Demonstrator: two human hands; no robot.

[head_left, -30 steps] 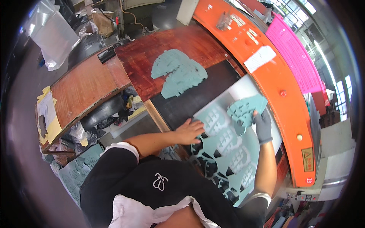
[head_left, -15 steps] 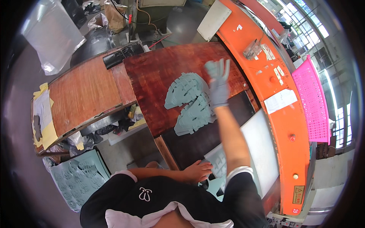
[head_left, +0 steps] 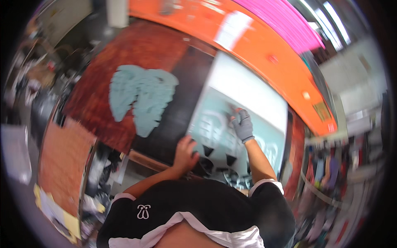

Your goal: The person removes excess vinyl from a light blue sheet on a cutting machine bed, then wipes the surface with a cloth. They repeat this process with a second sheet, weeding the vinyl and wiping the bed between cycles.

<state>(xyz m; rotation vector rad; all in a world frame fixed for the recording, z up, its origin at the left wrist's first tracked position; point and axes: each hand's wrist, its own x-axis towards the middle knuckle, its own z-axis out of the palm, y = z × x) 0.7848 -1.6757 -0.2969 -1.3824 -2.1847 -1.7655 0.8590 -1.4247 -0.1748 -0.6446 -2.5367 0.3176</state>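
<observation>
A pale grey-green sheet (head_left: 263, 131) with cut outlines and dark cut-through gaps lies on a white board (head_left: 244, 81) in front of me. Over it, my right hand (head_left: 243, 127), in a grey glove with bare fingertips, is closed. A dark blurred patch beside those fingertips cannot be made out. My left hand (head_left: 185, 156), bare, rests at the sheet's left near corner with fingers and thumb apart. Further left, two fanned piles of cut grey-green pieces (head_left: 154, 99) lie partly on the reddish-brown board and partly on the black surface.
An orange machine beam (head_left: 264, 51) runs along the far side, with a pink basket (head_left: 285, 20) behind it. The reddish-brown wooden board (head_left: 99, 101) reaches left. A lower wooden table (head_left: 64, 155) stands beyond it, with bags and scraps underneath.
My view has swung to the right. The right hand has come from beside the piles back over the sheet, and the pieces it held are gone from it. The left hand is now at the sheet's corner.
</observation>
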